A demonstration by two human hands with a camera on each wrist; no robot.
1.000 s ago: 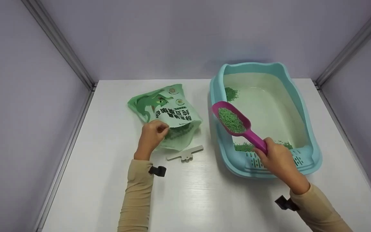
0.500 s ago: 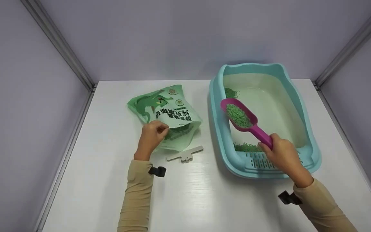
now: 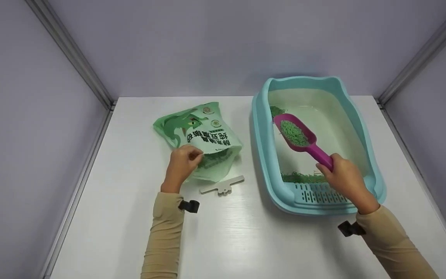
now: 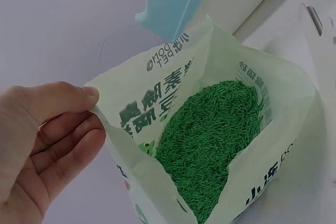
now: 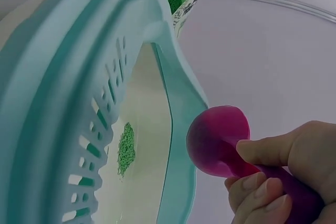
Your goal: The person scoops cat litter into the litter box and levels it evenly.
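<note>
My left hand (image 3: 182, 166) pinches the rim of a green cat litter bag (image 3: 207, 131) between thumb and fingers, holding its mouth apart. Inside the bag, green litter pellets (image 4: 210, 135) show in the left wrist view. My right hand (image 3: 347, 180) grips the handle of a magenta scoop (image 3: 321, 155), which bears a heap of green pellets (image 3: 294, 133). The scoop hangs over the left part of a turquoise litter box (image 3: 259, 155). Pellets lie in the box in a patch at the back left (image 5: 126, 149) and along its front (image 3: 302, 178).
A pale bag clip (image 3: 223, 186) lies on the white table (image 3: 223, 232) just in front of the bag. The box has a slotted ledge (image 3: 319, 193) at its front. Plain walls stand at the back and both sides.
The loaded scoop in my right hand has moved to the right and slightly back, from over the box's left rim to over its inside. My left hand and the bag have stayed put.
</note>
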